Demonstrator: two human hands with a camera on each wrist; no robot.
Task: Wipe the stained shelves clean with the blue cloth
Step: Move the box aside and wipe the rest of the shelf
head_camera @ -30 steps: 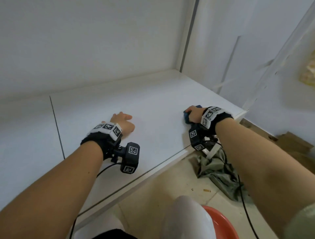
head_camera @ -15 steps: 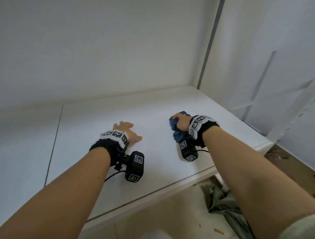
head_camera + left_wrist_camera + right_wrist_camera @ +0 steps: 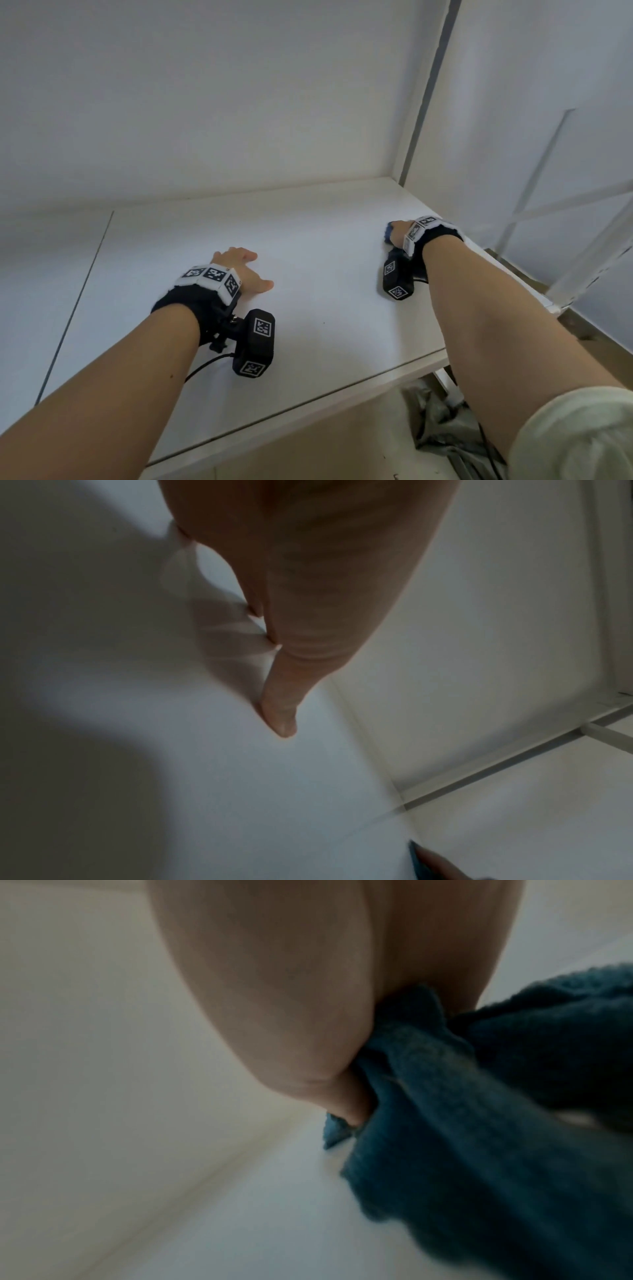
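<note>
The right hand (image 3: 399,231) has its grip closed around the crumpled blue terry cloth (image 3: 479,1123). In the right wrist view the cloth is bunched between the palm and a finger (image 3: 349,1104), and a large part of it hangs out below the hand and lies on the flat white shelf board (image 3: 325,274). In the head view only a small blue edge of the cloth (image 3: 388,234) shows in front of the knuckles, because the hand covers the rest. The hand and the cloth are on the far right part of the shelf, close to the white side panel (image 3: 513,154) and not far from the back corner.

The left hand (image 3: 245,270) holds nothing. Its grip is open: the fingers are stretched and lie flat on the shelf, with the thumb (image 3: 279,712) spread to the side and its tip touching the surface. This hand is near the middle of the shelf, well apart from the right hand.

Each wrist carries a black band with white square markers and a small black camera block (image 3: 255,342) that hangs below the wrist. A thin black cable (image 3: 202,368) goes from the left block.

Behind the shelf stands the white back wall (image 3: 205,102). Under the front edge of the shelf, on the beige floor (image 3: 325,445), lies a crumpled grey-green cloth (image 3: 442,428).
</note>
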